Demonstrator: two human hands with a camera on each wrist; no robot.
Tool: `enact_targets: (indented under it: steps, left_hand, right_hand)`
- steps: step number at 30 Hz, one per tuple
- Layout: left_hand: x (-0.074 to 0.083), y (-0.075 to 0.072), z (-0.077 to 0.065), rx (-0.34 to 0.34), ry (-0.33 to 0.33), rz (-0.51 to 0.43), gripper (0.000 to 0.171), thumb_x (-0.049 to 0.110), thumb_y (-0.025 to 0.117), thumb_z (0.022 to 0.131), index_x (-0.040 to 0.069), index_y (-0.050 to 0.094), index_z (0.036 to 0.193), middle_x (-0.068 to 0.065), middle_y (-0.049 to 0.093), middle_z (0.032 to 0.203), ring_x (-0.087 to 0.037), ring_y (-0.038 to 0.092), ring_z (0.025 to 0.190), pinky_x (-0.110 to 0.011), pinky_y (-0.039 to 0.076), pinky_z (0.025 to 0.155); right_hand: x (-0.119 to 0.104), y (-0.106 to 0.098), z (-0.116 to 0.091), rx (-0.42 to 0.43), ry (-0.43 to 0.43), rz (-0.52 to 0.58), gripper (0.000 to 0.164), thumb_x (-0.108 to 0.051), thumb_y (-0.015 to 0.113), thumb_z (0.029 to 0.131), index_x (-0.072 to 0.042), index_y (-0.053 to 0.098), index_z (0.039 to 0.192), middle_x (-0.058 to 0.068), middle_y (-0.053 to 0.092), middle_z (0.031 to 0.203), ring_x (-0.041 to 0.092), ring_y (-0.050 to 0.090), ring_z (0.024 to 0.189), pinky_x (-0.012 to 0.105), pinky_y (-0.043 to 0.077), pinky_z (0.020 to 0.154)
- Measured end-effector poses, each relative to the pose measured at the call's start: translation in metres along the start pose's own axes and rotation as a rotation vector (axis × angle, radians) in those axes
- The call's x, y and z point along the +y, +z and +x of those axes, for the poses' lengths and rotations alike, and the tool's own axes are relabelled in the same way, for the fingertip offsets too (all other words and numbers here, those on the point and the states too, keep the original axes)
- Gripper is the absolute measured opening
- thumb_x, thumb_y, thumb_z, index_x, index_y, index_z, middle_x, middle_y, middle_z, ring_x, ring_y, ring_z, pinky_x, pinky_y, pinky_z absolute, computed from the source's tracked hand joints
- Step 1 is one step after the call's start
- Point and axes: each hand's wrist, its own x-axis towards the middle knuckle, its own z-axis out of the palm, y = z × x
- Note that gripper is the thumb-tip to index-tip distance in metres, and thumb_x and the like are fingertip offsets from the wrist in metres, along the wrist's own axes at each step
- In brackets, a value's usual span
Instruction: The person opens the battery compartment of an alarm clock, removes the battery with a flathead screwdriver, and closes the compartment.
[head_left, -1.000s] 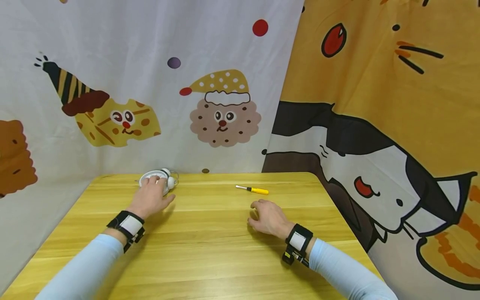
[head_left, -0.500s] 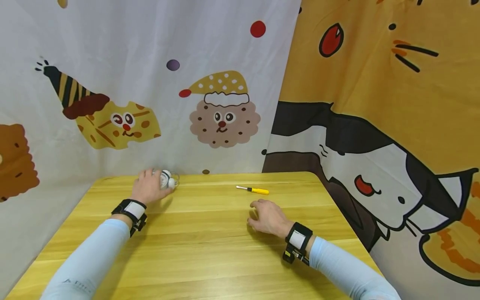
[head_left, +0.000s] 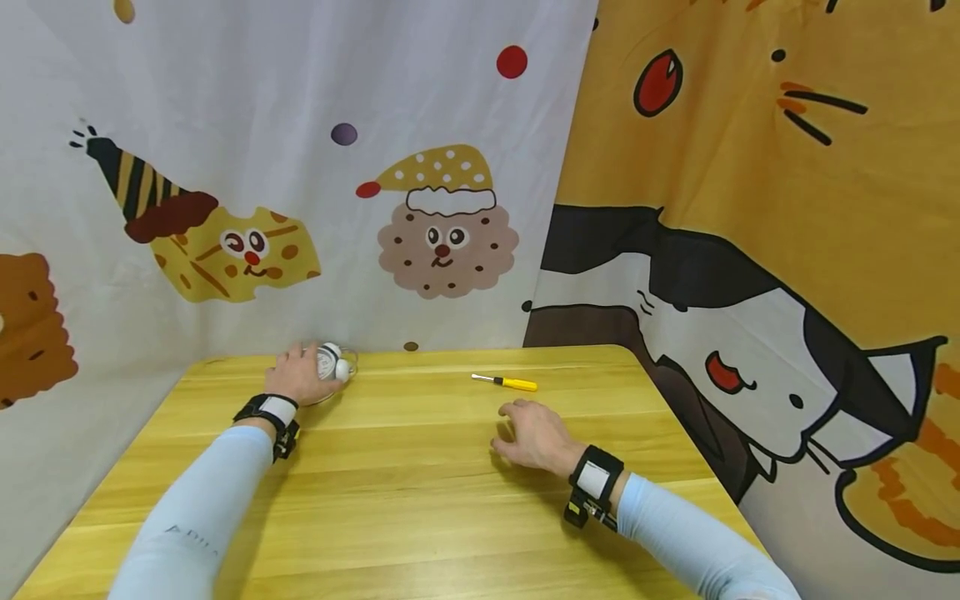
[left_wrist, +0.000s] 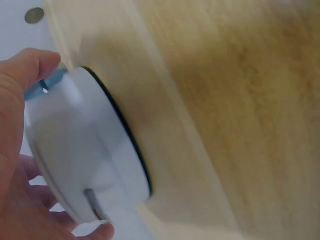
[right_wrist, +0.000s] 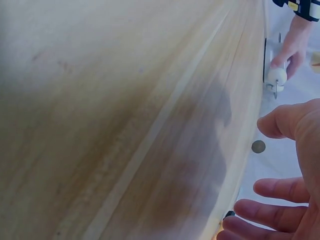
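Observation:
At the far left of the table, my left hand (head_left: 297,375) grips a white twin-bell alarm clock (head_left: 327,363), whose bells point right. In the left wrist view the thumb lies at one side of the clock (left_wrist: 85,145) and the fingers wrap the other, its dark rim towards the tabletop. My palm and fingers hide part of the clock in the head view. My right hand (head_left: 536,437) hovers low over the table with loosely bent fingers and nothing in them. Just beyond it lies a small screwdriver (head_left: 517,384) with a yellow handle, its tip pointing left.
The yellow wooden table (head_left: 420,500) ends at the back against a white printed curtain (head_left: 262,108). An orange curtain (head_left: 720,167) with cat drawings hangs along the right side. Each wrist carries a black strap with a camera.
My left hand has shifted from lying over the clock's face to gripping it around its left side, uncovering the bells. The right hand and screwdriver have stayed put.

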Motion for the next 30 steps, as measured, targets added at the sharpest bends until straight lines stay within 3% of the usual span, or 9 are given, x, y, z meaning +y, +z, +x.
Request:
enact_targets:
  steps: [7,20,30]
  left_hand:
    - [-0.006,0.006,0.008,-0.026,-0.007,0.000,0.107,0.053,0.081,0.091,-0.009,0.035,0.166,-0.044,0.042,0.160,-0.069,0.049,0.137,-0.079,0.050,0.108]
    - [-0.016,0.006,0.014,-0.051,0.000,-0.073,0.107,0.053,0.083,0.086,-0.006,0.038,0.163,-0.047,0.045,0.154,-0.070,0.049,0.134,-0.075,0.051,0.104]
    - [-0.016,0.001,0.014,-0.091,-0.006,-0.107,0.103,0.053,0.079,0.091,-0.005,0.036,0.165,-0.047,0.043,0.156,-0.068,0.048,0.134,-0.073,0.050,0.105]
  right_hand:
    - [-0.001,0.000,-0.001,0.000,-0.009,-0.005,0.059,-0.048,0.086,0.095,-0.009,0.075,0.137,0.009,0.079,0.119,0.014,0.069,0.089,0.036,0.064,0.079]
    - [0.000,-0.002,-0.003,-0.005,0.003,-0.003,0.058,-0.047,0.087,0.095,-0.008,0.075,0.137,0.011,0.080,0.120,0.016,0.071,0.092,0.039,0.065,0.084]
    - [0.001,0.000,-0.004,-0.006,0.008,0.000,0.057,-0.046,0.087,0.096,-0.008,0.075,0.137,0.010,0.080,0.120,0.012,0.066,0.086,0.037,0.063,0.079]
